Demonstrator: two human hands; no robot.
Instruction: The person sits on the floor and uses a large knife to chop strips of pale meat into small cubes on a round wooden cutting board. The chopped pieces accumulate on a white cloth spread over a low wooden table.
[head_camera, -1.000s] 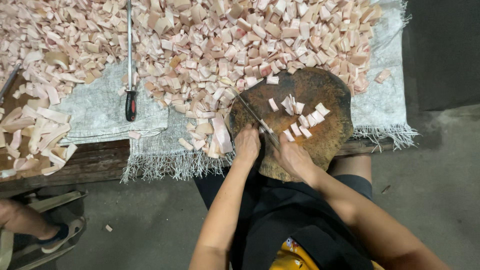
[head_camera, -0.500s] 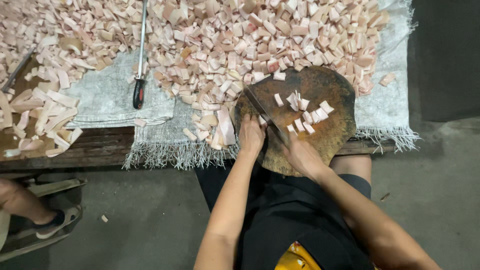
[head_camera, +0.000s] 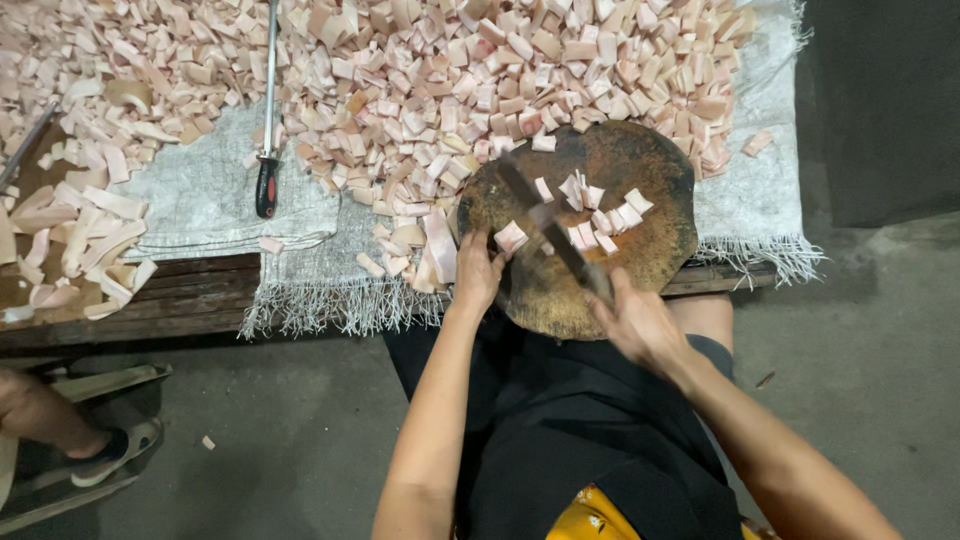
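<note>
Round wood block (head_camera: 620, 170), dark, worn, rough; woven matt cloth (head_camera: 200, 200) w/ frayed fringe; pale glossy meat pieces (head_camera: 480, 70); dull metal blade (head_camera: 555, 230); steel rod (head_camera: 270, 80), plastic handle.

We see a round chopping block (head_camera: 640, 170) at the table's near right edge, with cut pieces (head_camera: 600, 215) on it. Beyond and to its left lies a heap of pieces (head_camera: 480, 70). Far left of the block, a sharpening steel (head_camera: 267, 130) lies on sacking (head_camera: 200, 200).
</note>
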